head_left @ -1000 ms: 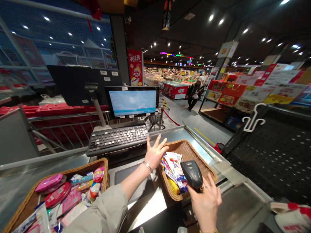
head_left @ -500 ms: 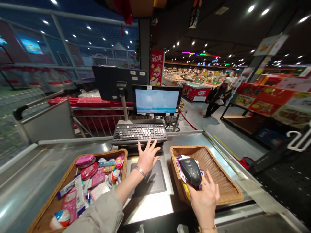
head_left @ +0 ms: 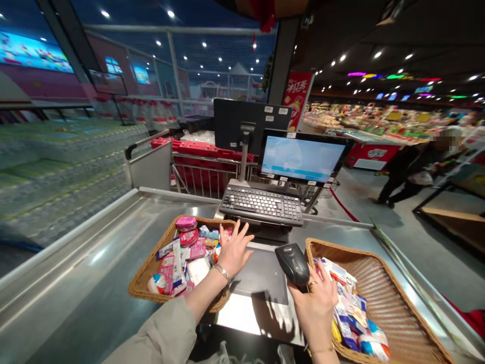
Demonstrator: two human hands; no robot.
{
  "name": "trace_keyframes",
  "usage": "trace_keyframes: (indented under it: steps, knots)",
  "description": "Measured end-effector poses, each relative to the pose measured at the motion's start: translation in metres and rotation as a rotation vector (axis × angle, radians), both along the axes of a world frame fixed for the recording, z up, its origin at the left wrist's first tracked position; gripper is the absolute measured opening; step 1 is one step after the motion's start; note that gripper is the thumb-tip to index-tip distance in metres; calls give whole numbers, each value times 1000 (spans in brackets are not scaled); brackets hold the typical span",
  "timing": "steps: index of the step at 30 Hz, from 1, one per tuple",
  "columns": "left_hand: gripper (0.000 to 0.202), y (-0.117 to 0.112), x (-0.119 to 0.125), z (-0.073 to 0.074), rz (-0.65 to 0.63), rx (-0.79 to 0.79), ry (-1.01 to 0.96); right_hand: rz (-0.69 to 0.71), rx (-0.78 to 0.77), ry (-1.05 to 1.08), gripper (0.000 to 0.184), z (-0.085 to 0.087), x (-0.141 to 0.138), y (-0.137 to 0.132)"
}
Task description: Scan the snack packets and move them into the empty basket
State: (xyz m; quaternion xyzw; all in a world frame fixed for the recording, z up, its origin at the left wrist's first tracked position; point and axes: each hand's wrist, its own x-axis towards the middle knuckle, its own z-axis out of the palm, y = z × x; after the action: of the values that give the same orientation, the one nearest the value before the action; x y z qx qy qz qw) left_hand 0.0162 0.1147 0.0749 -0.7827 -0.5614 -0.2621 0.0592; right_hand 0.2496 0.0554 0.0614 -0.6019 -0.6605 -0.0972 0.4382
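My left hand (head_left: 234,249) is open with fingers spread, hovering over the right edge of the left wicker basket (head_left: 144,275), which is full of small colourful snack packets (head_left: 187,253). My right hand (head_left: 316,303) is closed round the handle of a black barcode scanner (head_left: 293,263), held above the dark scan plate (head_left: 261,273) between the two baskets. A second wicker basket (head_left: 382,283) on the right holds several packets (head_left: 346,308) beside my right wrist.
A keyboard (head_left: 262,203), a lit screen (head_left: 302,160) and a rear-facing display (head_left: 250,119) stand behind the baskets on the steel checkout counter (head_left: 87,273). Red carts sit behind a metal rail. A person (head_left: 409,169) walks in the aisle at right.
The view has swung left. My left hand moved from the counter centre to the left basket's edge. The right hand still holds the scanner, now left of the right basket.
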Motion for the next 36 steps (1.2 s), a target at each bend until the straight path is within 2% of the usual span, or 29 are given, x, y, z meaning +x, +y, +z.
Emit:
trace_keyframes:
  steps: [9,20,27,32,36]
  knots:
    - [39,-29,-57,-12,216,-78,5,178,-40,12,24,3,-48,12]
    - [44,-49,-121,-29,409,-178,95,272,-109,40,21,-12,-82,18]
    - [53,-47,-158,-43,429,-209,191,306,-180,73,22,-18,-94,20]
    - [59,-43,-176,-56,378,-216,271,311,-190,63,21,-18,-99,21]
    - [55,-36,-182,-59,321,-222,322,295,-194,65,22,-16,-102,22]
